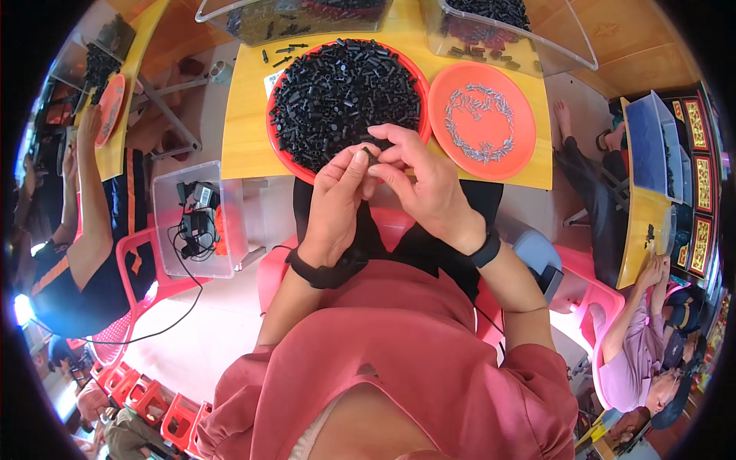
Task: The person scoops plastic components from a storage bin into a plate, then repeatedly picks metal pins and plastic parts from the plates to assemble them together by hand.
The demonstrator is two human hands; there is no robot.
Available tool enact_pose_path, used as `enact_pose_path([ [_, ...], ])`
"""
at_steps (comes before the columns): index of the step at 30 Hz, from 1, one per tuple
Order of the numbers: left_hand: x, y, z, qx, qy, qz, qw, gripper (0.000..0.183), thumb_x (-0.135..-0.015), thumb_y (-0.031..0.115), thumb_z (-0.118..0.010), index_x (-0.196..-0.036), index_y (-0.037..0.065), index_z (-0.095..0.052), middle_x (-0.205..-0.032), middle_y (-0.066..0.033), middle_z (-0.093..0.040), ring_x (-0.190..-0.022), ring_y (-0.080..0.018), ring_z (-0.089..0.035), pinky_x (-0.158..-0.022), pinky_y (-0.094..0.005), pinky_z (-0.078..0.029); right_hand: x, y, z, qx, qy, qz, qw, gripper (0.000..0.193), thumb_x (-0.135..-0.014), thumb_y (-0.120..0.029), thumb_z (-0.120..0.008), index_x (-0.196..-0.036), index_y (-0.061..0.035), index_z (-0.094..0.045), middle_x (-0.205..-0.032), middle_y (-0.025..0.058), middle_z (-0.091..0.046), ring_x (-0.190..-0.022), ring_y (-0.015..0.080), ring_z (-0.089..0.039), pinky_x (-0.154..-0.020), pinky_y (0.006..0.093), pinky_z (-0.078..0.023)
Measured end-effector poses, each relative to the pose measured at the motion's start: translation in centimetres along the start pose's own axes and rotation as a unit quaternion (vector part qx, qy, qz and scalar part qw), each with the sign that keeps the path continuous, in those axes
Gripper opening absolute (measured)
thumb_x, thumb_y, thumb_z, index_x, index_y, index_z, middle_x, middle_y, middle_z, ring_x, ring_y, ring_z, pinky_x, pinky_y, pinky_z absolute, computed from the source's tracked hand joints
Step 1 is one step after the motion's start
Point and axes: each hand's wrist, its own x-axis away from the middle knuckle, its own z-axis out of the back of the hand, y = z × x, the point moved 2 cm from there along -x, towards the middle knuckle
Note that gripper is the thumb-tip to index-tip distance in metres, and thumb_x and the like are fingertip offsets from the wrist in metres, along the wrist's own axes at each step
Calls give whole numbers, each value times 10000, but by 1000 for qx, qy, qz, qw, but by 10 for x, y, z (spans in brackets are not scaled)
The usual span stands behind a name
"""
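Observation:
My left hand [335, 198] and my right hand [431, 188] meet at the table's near edge. Their fingertips are closed around a small black plastic piece [372, 159], largely hidden by the fingers. Just beyond them sits a round red tray [424, 88] heaped with short black tubular plastic parts [341, 100]. To its right lies an orange-red plate [481, 132] with small silver screws [454, 129] spread in a rough ring. Whether a screw is also between my fingers cannot be made out.
Clear plastic bins [299, 23] [510, 42] of black parts stand at the yellow table's [245, 130] far side. Loose black parts lie by the tray. Left below, a transparent box [167, 222] holds cables and adapters. Other people sit at tables on both sides.

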Motion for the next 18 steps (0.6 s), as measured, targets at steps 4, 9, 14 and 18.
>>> enact_pose_path([
  [4, 3, -3, -3, -1, -11, 37, 999, 209, -963, 215, -485, -1002, 56, -615, -755, 52, -548, -634, -33, -429, -577, -177, -344, 0, 0, 13, 138, -58, 105, 983, 308, -789, -112, -653, -1070, -26, -558, -917, 113, -594, -783, 272, -613, -649, 340, -496],
  [9, 7, -11, -5, -3, -32, 75, 997, 209, -952, 231, -511, -995, 57, -619, -773, 52, -557, -653, -32, -445, -596, -174, -366, 6, -8, 25, 190, -74, 101, 974, 336, -753, -127, -688, -1044, -26, -555, -935, 96, -537, -781, 280, -596, -643, 349, -493],
  [14, 8, -11, -9, -11, -65, 101, 993, 223, -951, 238, -512, -990, 53, -630, -771, 50, -562, -665, -35, -453, -609, -179, -370, 11, -6, 28, 215, -66, 106, 968, 387, -710, -142, -728, -1035, -25, -553, -975, 98, -523, -805, 280, -587, -642, 353, -493],
  [18, 9, -10, -9, -48, -83, 90, 991, 225, -955, 242, -504, -964, 56, -630, -768, 51, -562, -670, -30, -455, -608, -179, -365, 12, -6, 31, 216, -74, 103, 968, 391, -698, -149, -737, -1024, -30, -557, -939, 98, -530, -797, 277, -586, -642, 356, -491],
])
